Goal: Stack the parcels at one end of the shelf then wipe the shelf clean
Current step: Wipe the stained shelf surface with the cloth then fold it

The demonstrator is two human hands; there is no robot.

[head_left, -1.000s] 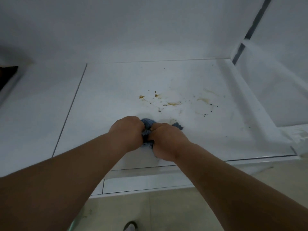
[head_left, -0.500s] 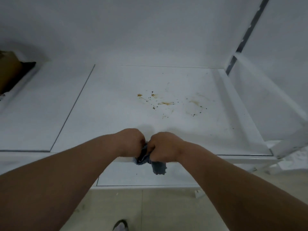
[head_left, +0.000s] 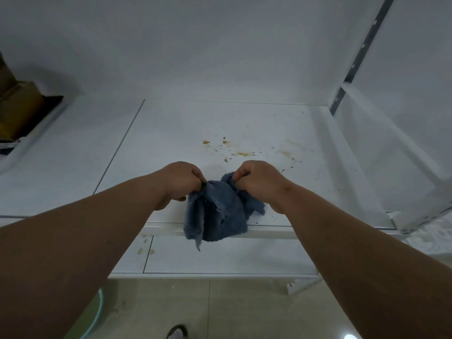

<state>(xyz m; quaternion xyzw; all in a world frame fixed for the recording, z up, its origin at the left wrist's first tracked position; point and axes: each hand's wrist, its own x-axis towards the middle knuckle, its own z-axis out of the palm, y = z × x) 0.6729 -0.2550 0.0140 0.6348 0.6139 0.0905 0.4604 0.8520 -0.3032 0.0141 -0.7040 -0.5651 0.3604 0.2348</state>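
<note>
A blue cloth (head_left: 217, 211) hangs spread between my two hands over the front edge of the white shelf (head_left: 171, 133). My left hand (head_left: 182, 179) pinches its left top corner and my right hand (head_left: 259, 181) pinches its right top corner. Brown stains and dark crumbs (head_left: 242, 152) mark the shelf just beyond my hands. Brown parcels (head_left: 17, 108) are stacked at the far left end of the shelf, partly cut off by the frame edge.
A metal upright (head_left: 362, 52) and white frame bar (head_left: 425, 214) close the shelf's right end. A lower shelf (head_left: 220, 258) with small brown spots lies below. A pale green basin rim (head_left: 97, 314) and a shoe (head_left: 177, 332) are on the tiled floor.
My hands pulled the bunched cloth back off the shelf to its front edge, then moved apart, opening the cloth out between them. The view shifted so the parcels at left show.
</note>
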